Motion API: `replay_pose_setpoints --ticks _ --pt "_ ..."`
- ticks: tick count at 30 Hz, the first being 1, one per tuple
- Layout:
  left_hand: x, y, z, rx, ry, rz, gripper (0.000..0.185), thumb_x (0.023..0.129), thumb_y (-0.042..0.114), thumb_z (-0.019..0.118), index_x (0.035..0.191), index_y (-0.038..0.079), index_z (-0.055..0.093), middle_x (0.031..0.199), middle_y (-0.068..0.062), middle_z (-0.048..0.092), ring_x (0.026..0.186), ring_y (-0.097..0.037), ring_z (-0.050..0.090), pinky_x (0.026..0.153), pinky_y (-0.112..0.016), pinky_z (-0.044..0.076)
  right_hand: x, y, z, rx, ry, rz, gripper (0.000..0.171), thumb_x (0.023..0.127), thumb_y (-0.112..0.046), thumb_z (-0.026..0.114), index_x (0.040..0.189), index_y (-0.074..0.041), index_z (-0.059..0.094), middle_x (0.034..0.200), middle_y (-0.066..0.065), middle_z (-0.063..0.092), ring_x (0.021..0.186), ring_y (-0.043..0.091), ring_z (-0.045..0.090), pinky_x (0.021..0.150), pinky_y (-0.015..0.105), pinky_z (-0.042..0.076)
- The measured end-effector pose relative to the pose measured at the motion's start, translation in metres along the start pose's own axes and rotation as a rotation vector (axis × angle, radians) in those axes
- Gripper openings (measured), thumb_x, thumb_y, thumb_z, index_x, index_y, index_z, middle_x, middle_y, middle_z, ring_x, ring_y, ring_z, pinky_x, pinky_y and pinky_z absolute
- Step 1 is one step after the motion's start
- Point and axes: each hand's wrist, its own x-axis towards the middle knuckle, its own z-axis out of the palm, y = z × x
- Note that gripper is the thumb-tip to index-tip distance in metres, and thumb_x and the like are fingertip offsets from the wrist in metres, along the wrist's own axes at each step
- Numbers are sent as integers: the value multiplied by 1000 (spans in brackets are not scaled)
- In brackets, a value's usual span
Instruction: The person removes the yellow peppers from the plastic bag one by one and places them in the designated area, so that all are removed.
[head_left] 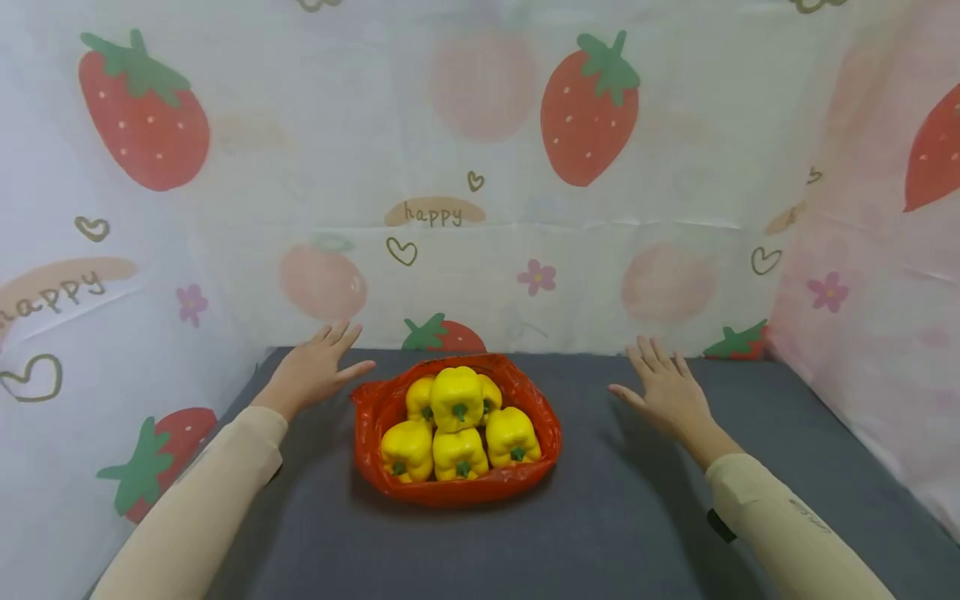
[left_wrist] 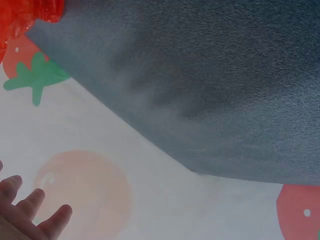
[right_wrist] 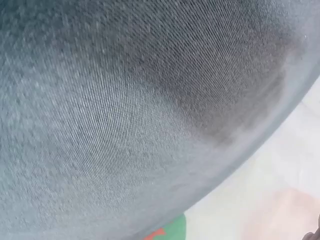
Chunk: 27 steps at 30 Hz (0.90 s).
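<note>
A red plastic bag (head_left: 457, 487) lies open on the grey cloth table (head_left: 600, 533), with several yellow bell peppers (head_left: 456, 398) piled in it. My left hand (head_left: 318, 367) hovers flat to the left of the bag, fingers straight, holding nothing. My right hand (head_left: 663, 392) hovers flat to the bag's right, fingers spread, also empty. In the left wrist view only my fingertips (left_wrist: 30, 210) show at the lower left, with a corner of the red bag (left_wrist: 30, 15) at the top left. The right wrist view shows only grey cloth (right_wrist: 125, 115).
Cloth walls printed with strawberries (head_left: 588, 112) close in the table at the back, left and right. Grey table surface stretches in front of the bag and on both sides of it.
</note>
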Motion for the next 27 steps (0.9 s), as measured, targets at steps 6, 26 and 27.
replay_pose_setpoints --ticks 6,26,27 --pt "-6 -3 2 -13 -21 -23 83 89 65 35 148 9 20 152 -19 19 138 -42 19 106 -60 24 -4 -5 1 5 0 -24 84 89 -63 37 148 -7 18 155 17 7 143 34 6 113 55 3" --pt "-20 -4 -7 10 -20 15 81 88 64 39 148 13 22 153 -16 20 139 -39 19 108 -60 19 -19 -26 1 -36 71 -152 79 86 -55 52 146 -9 28 154 15 18 142 32 16 113 53 13" --pt "-21 -3 -8 14 -21 17 81 87 65 38 148 13 22 153 -16 20 139 -39 19 108 -60 19 -20 -28 1 -34 72 -157 79 86 -55 53 146 -9 28 154 15 18 142 32 15 113 53 13"
